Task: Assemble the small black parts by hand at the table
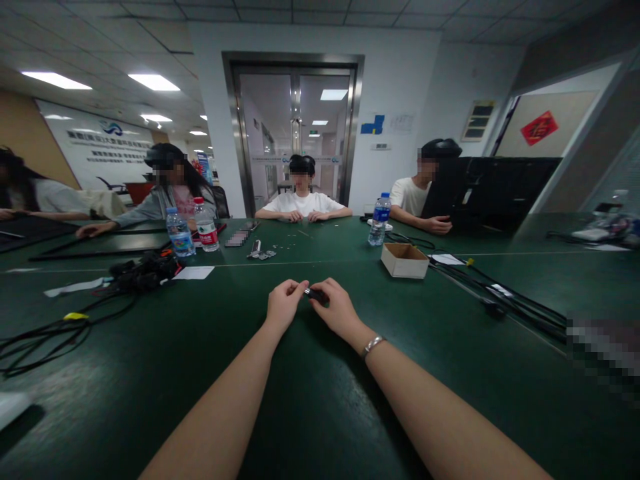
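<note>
Over the green table [320, 400], my left hand [283, 307] and my right hand [341, 310] meet in front of me. Between them is a small black object with a shiny metal end [315, 294]; its kind is too small to make out. The fingers of my right hand are closed round its dark part. At the metal end, my left thumb and fingertips pinch together, and whether they grip it or only touch it is partly hidden. A metal band sits on my right wrist.
An open cardboard box [405, 268] and a water bottle [380, 220] stand ahead to the right, beside black cables [505, 293]. Two bottles [181, 235] and a black cable bundle [145, 270] are ahead left. Small metal pieces [261, 253] lie beyond. Several people sit around the table.
</note>
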### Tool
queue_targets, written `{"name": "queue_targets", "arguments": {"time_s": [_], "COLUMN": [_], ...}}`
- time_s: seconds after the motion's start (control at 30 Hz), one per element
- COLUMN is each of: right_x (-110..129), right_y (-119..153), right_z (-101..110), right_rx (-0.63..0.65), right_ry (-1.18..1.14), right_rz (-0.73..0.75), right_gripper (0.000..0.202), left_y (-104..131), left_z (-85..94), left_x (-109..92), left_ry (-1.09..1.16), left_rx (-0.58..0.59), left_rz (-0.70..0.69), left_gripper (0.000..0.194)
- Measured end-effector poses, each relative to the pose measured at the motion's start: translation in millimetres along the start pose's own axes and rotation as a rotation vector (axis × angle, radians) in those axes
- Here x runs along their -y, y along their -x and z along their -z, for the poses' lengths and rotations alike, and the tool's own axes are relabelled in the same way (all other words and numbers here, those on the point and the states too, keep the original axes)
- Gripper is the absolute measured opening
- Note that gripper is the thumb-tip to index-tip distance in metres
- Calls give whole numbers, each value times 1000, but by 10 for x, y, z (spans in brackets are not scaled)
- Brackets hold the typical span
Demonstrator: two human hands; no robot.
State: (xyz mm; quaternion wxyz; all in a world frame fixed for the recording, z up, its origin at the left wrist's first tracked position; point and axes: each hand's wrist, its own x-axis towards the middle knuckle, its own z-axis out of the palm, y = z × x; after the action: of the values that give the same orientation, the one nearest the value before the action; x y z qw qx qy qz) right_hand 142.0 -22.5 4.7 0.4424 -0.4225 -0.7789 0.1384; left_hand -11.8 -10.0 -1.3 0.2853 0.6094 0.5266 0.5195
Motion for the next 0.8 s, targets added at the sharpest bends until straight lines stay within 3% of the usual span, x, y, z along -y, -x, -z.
{"name": "queue_targets", "arguments": {"time_s": [0.23,0.8], "right_x": [1,60], "right_y": [0,27], "right_z": [4,3], "right_rx": [1,57], "right_ry": [-1,38], "right_rz": [-20,83], "right_gripper": [18,17], "left_y": [1,39], "left_z": [-1,8], "left_x": [11,-10], "left_ry": [-6,-239], "left_rx": [24,-66], "left_rz": [-3,-11], "left_gripper": [40,51]}}
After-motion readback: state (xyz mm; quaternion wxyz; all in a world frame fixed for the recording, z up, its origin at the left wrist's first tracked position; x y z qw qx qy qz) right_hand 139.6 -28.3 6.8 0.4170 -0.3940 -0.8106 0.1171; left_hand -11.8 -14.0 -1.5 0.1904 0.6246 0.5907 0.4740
